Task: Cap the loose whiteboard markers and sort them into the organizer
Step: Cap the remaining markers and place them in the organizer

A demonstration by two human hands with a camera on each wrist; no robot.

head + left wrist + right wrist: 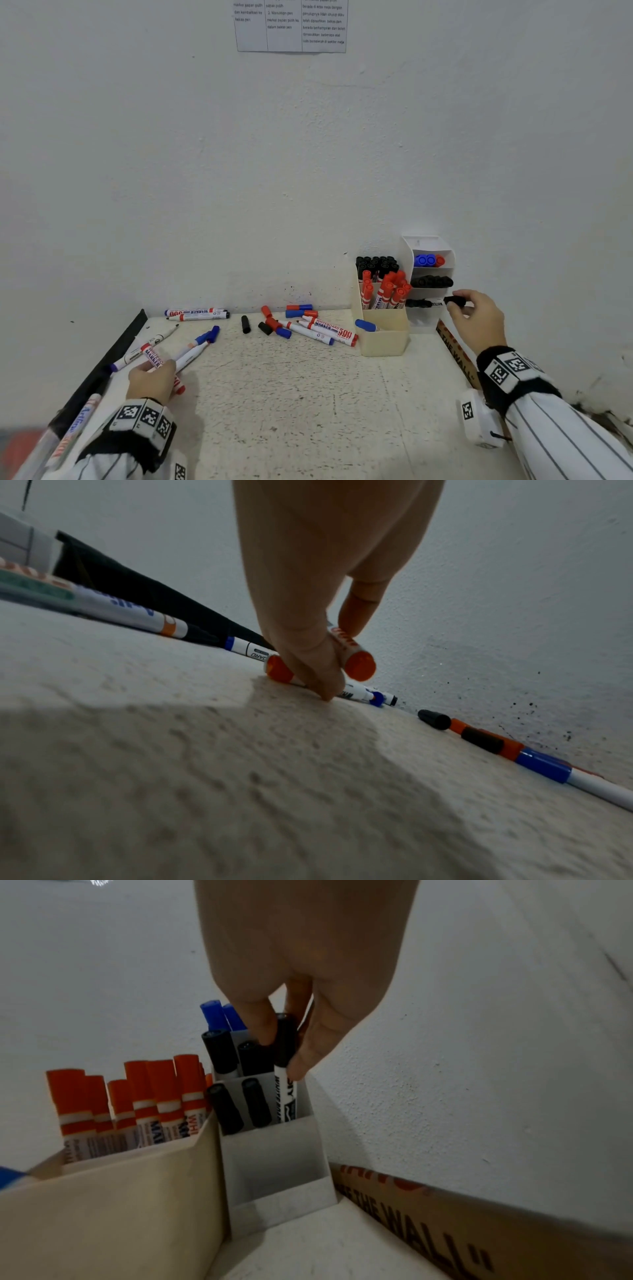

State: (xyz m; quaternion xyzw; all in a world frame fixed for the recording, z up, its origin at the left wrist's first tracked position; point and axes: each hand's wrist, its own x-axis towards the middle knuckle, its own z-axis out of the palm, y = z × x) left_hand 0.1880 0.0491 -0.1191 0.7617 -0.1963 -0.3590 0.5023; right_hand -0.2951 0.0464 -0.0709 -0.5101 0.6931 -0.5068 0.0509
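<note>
My right hand [457, 305] pinches a black-capped whiteboard marker [285, 1045] by its cap. The marker's white barrel stands in a lower slot of the white tiered organizer [428, 243], beside two other black markers. My left hand [154, 371] grips a red-ended whiteboard marker [356, 661] near the table's left side, among several loose markers. A beige box [383, 339] next to the organizer holds red and black markers. More loose markers [318, 330] and a black cap [245, 324] lie along the wall.
A black strip [113, 356] runs along the table's left edge, with an Artline marker [75, 428] by it. A printed cardboard strip [445, 1218] lies against the right wall. A paper sheet [291, 27] hangs on the wall above.
</note>
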